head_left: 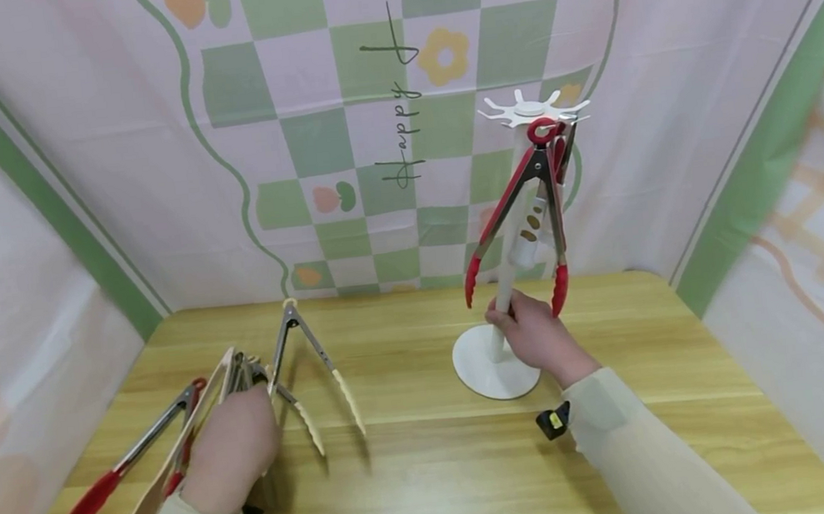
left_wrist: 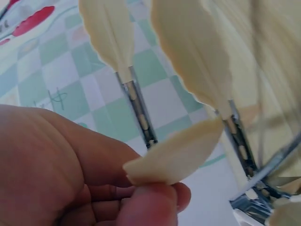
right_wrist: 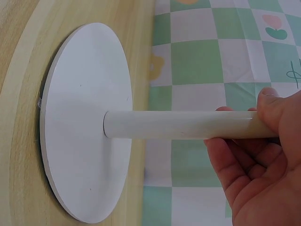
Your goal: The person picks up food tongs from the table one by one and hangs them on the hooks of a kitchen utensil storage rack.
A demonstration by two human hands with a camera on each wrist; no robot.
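Observation:
My left hand (head_left: 232,448) is at the left of the table, among several tongs. In the left wrist view its thumb and fingers pinch a cream tip (left_wrist: 181,153) of a pair of tongs; the rest of that pair is largely hidden. Beyond it, cream-tipped tongs (head_left: 322,358) stand spread, hinge end up. My right hand (head_left: 536,328) grips the white pole (right_wrist: 183,125) of an upright stand, above its round base (right_wrist: 87,155). Red-tipped tongs (head_left: 559,225) hang spread from the stand's hooked top (head_left: 528,108), with another red-handled utensil partly hidden behind them.
Left of my left hand lie red-tipped tongs (head_left: 115,481) and a wooden-looking utensil (head_left: 145,511), partly covered by the hand. The wooden table (head_left: 435,472) ends at a checkered cloth backdrop (head_left: 377,143), with cloth walls on both sides.

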